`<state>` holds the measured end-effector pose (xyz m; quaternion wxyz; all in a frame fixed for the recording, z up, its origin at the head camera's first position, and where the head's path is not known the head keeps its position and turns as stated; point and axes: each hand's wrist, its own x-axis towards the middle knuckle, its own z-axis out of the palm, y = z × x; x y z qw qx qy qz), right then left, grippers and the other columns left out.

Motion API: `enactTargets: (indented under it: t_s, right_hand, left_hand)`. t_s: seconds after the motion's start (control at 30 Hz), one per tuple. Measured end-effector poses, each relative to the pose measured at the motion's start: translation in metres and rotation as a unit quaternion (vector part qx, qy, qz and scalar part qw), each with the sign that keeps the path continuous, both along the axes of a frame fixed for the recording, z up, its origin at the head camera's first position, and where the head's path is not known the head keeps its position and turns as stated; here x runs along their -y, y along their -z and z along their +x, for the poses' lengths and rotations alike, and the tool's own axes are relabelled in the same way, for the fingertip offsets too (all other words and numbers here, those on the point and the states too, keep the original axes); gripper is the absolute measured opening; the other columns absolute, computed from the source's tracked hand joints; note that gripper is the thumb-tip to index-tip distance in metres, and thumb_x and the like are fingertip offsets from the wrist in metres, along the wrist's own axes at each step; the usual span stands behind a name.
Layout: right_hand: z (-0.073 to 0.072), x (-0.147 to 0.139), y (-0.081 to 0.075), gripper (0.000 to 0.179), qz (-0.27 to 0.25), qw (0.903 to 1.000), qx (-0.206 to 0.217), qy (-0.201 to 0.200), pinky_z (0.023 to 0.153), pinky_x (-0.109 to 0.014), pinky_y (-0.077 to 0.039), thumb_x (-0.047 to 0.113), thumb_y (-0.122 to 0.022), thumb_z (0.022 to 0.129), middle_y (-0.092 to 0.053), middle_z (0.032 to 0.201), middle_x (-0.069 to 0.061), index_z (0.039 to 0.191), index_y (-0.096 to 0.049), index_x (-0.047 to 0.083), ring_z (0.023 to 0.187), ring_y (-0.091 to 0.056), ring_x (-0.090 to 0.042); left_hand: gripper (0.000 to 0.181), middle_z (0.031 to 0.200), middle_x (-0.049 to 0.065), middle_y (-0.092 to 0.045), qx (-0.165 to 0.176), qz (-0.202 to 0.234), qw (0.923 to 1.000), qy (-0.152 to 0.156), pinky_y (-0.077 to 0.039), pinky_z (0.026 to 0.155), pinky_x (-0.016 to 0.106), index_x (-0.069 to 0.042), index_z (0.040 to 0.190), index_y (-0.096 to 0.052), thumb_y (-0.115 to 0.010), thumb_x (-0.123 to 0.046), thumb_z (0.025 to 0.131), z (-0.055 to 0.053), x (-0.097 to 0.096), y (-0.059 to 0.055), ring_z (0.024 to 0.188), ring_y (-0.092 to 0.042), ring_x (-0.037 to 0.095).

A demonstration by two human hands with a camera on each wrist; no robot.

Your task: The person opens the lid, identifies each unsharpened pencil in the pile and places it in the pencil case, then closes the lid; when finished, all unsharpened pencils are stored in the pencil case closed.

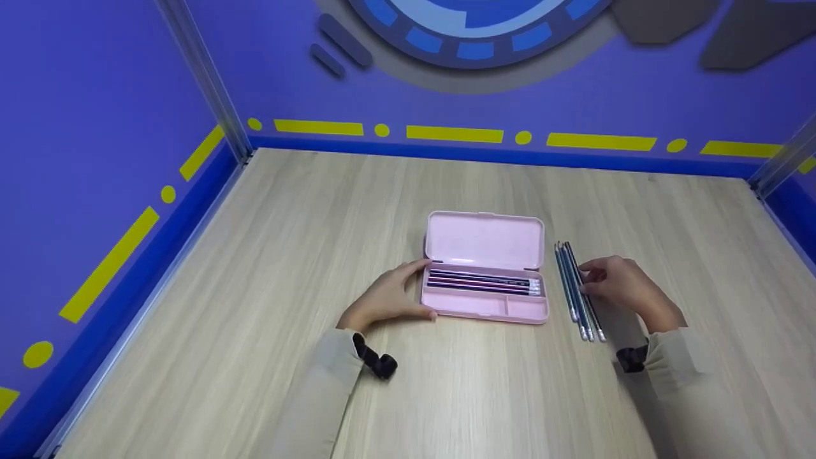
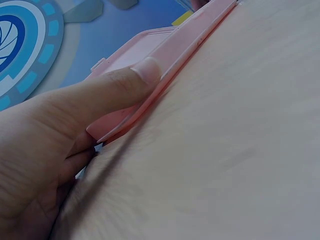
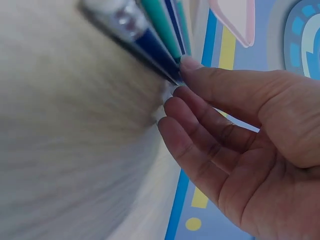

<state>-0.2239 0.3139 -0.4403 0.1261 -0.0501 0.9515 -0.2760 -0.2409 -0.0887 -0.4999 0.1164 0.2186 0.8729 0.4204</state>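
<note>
An open pink pencil case (image 1: 472, 308) lies on the table, its lid (image 1: 484, 241) tipped back. Several striped pencils (image 1: 481, 282) with white ends fill its long rear compartment; the front ones hold nothing. My left hand (image 1: 386, 296) grips the case's left end, thumb along the front edge and fingers round the back. To the right of the case lies a bunch of loose pencils (image 1: 575, 296), blue, green and dark. My right hand (image 1: 625, 287) is at their right side, thumb and fingertips pinching the outermost dark-blue pencil (image 3: 155, 52); its index fingertip is partly hidden.
The wood-grain table (image 1: 306, 210) extends around the case. A blue wall (image 1: 446, 105) with yellow marks stands behind it, and another side wall (image 1: 95, 159) is on the left. Black straps (image 1: 382, 366) hang at both sleeve cuffs.
</note>
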Motion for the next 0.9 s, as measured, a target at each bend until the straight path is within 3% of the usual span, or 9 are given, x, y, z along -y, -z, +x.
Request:
enactTargets:
  t_s: [0.4, 0.67, 0.9]
  right_hand:
    - [-0.002, -0.006, 0.001, 0.042, 0.016, 0.9996, 0.006, 0.021, 0.077, -0.044, -0.054, 0.006, -0.062, 0.085, -0.06, 0.111, -0.036, 0.12, -0.056, -0.017, 0.091, -0.063, -0.034]
    - [-0.003, -0.008, 0.002, 0.035, 0.011, 0.9996, 0.004, 0.026, 0.063, -0.029, -0.052, 0.003, -0.062, 0.084, -0.063, 0.106, -0.033, 0.113, -0.061, -0.016, 0.074, -0.062, -0.019]
    - [-0.005, -0.011, 0.003, 0.038, -0.001, 0.9994, 0.012, 0.032, 0.061, -0.026, -0.052, 0.005, -0.061, 0.086, -0.065, 0.101, -0.028, 0.118, -0.059, -0.015, 0.074, -0.061, -0.018]
  left_hand:
    - [0.106, 0.152, 0.003, -0.04, -0.005, 0.002, 1.0, 0.0, -0.027, 0.118, 0.039, -0.023, 0.148, -0.039, -0.09, -0.045, 0.058, 0.0, 0.0, 0.0, 0.142, -0.033, 0.021]
    - [0.104, 0.15, 0.002, -0.042, -0.013, 0.0, 0.9999, 0.004, -0.028, 0.117, 0.039, -0.024, 0.147, -0.04, -0.089, -0.046, 0.059, -0.001, 0.0, 0.001, 0.141, -0.035, 0.021]
    - [0.102, 0.15, 0.0, -0.043, -0.015, 0.007, 0.9999, 0.004, -0.028, 0.117, 0.039, -0.026, 0.146, -0.041, -0.09, -0.045, 0.058, 0.0, 0.001, 0.002, 0.14, -0.035, 0.019]
